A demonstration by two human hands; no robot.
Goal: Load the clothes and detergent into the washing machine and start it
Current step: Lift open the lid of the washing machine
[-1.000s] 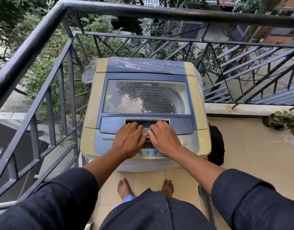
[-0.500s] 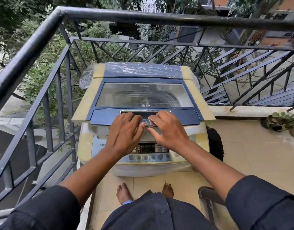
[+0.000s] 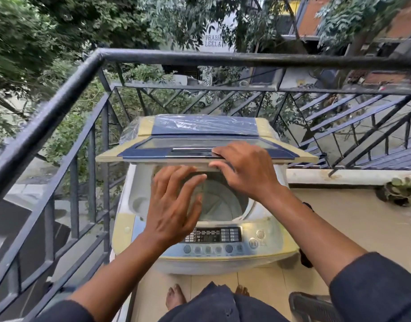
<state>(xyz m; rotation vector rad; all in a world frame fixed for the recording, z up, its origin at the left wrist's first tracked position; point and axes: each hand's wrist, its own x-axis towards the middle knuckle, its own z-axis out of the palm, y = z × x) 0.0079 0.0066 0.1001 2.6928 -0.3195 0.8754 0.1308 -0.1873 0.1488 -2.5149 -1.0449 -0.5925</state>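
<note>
Right hand (image 3: 244, 168) reaching forward, fingers (image 3: 225, 151) curled over front edge of lid (image 3: 153, 153), thumb under it; gripping. Lid raised partway, tilted up off washing machine (image 3: 265, 249), drum (image 3: 220, 201) exposed below. Left hand (image 3: 174, 205) hovering over drum opening, palm down, fingers (image 3: 176, 175) spread and straight, just below lid edge, holding nothing. Control panel (image 3: 213, 235) nearest the body. Machine standing in balcony corner beside railing (image 3: 60, 105).
</note>
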